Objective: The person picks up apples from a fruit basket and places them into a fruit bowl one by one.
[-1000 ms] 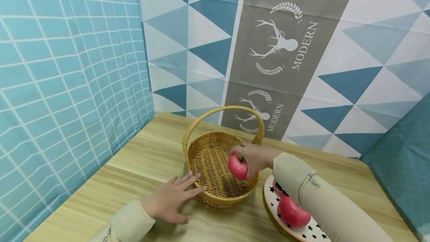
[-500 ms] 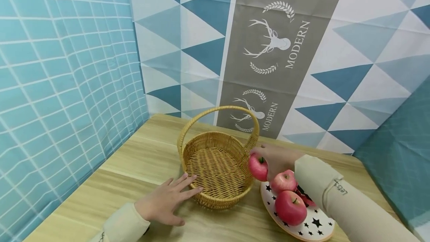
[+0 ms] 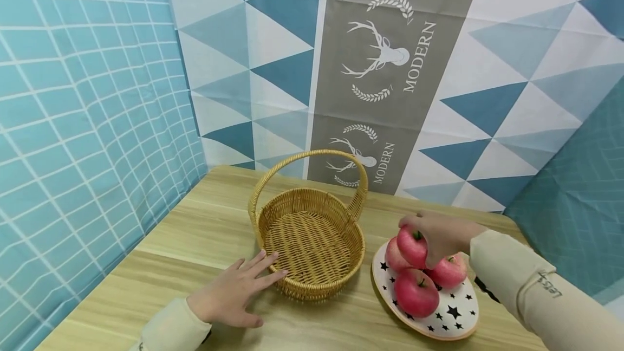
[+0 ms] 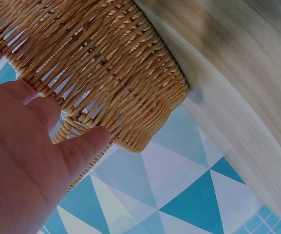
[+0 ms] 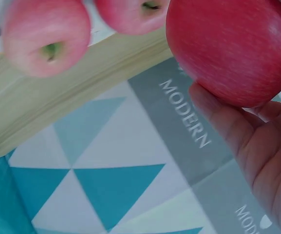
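My right hand (image 3: 444, 236) grips a red apple (image 3: 411, 246) above the white star-patterned plate (image 3: 441, 325) on the right. In the right wrist view, the thumb and fingers curl round this held apple (image 5: 233, 48). Three more apples sit on the plate: a darker red apple (image 3: 416, 292) in front, a pinkish apple (image 3: 448, 272) and another, partly covered one (image 3: 394, 257). My left hand (image 3: 234, 291), fingers spread, rests on the near left rim of a wicker basket (image 3: 312, 289), which holds nothing. The left wrist view shows its fingertips against the woven basket wall (image 4: 106, 73).
Everything stands on a wooden table (image 3: 195, 232). The basket's tall arched handle (image 3: 312, 153) rises over it. A patterned cloth wall (image 3: 380, 102) closes the back, with a blue tiled sheet (image 3: 97, 96) along the left side.
My right hand has carried the apple rightward, from over the basket to over the plate. The left hand has stayed at the basket rim. The view has shifted slightly.
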### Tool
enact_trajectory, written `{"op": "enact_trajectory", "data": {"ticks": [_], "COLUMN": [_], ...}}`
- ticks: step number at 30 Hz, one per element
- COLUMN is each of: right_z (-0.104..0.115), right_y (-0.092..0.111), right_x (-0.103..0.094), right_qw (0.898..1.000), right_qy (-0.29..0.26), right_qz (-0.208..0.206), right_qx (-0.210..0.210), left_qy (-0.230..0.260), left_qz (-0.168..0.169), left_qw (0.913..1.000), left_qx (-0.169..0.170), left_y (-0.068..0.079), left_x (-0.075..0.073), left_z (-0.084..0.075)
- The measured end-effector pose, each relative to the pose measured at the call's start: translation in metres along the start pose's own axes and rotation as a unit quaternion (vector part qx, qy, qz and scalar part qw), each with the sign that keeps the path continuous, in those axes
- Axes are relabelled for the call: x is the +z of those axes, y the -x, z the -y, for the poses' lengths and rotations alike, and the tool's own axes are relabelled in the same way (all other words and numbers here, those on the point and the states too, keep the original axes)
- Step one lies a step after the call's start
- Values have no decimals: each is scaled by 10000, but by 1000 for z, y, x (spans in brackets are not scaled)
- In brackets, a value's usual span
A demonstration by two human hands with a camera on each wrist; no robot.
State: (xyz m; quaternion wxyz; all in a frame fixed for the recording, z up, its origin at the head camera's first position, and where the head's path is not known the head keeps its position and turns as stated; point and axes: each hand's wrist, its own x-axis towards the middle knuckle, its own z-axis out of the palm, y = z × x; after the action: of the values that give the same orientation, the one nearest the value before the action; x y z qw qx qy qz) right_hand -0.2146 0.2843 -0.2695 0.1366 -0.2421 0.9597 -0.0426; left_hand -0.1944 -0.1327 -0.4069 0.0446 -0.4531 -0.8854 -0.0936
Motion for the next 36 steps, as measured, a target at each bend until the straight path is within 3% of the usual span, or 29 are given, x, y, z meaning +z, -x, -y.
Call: {"op": "enact_trajectory", "data": {"ticks": [6,20,31,36], "right_z": [-17,-58,-59,-62], "right_y": [20,60,64,70], "right_x": [9,16,17,20], "right_qw": [9988,9951,9928,9924], "right_qy": [-304,-839,-779,-657], "right_qz": [132,48,17,37], "right_qx": [372,523,906,1036], "left_qy": [-31,-115,-348,-334], "left_qz": [25,-87,-670,-638], "left_qw": [10000,9999,9967,9968], "left_qx": [75,76,282,333], "left_y": [-1,1,6,1], "left_x": [1,4,12,12], "left_z": [2,1,6,5]}}
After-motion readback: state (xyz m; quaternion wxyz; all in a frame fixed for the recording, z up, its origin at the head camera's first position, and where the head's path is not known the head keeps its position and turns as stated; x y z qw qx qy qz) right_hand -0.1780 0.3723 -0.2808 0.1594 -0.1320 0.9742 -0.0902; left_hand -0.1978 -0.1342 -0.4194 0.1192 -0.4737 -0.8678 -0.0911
